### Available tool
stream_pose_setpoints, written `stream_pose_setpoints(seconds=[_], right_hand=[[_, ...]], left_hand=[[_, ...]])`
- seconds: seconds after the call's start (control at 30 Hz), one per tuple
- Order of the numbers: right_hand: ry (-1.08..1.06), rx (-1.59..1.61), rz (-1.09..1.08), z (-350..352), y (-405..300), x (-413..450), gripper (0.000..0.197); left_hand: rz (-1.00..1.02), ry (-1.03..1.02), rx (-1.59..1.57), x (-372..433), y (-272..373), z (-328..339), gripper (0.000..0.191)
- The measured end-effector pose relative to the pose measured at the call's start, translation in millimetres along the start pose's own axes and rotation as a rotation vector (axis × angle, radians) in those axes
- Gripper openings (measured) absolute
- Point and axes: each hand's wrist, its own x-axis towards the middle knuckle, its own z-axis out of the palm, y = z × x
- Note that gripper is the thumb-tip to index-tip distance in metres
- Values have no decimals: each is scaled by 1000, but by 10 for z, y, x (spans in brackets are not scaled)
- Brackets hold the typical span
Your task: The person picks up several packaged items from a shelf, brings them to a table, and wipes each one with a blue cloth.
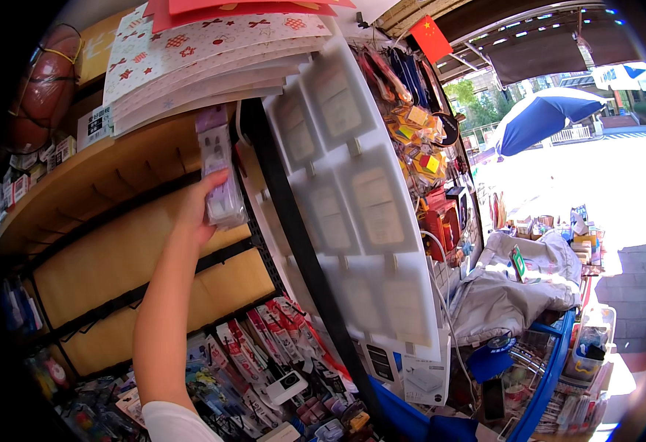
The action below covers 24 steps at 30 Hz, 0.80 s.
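Observation:
My left hand point(205, 207) is raised in front of the shelving and holds a small stack of slim clear plastic packets point(219, 160) with purple tops. The thumb lies across the front packet, and the other fingers are mostly hidden behind the stack. Dark shapes show through the front packet; what they are is not plain. The packets' upper end reaches just below a wooden shelf point(135, 149). Whether they hang on a hook there cannot be seen. Patterned paper sheets point(212, 50) jut out above them. My right hand is out of view.
Hanging packaged goods point(245, 353) fill the lower rack. Right of a black post point(306, 254) stands a translucent panel point(367, 193) with pockets. A grey cloth cover point(513, 293) lies over goods by the blue frame point(544, 381). A blue-and-white umbrella point(544, 119) is outside.

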Motion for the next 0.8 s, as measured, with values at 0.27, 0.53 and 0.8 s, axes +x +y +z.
stream_pose_setpoints(seconds=[0.27,0.53,0.8], right_hand=[[-125,-93,225,-262,-384,-40,71],[251,127,-160,-617,-462,-59,56],[-505,903,-634,-2036,-2569,-910,97]], left_hand=[[20,80,-127,-1188,-144,-109,49],[-356,-538,-42,-2760,-1197,975,92],[-458,-818,-80,-3754,-2635,2982,82]])
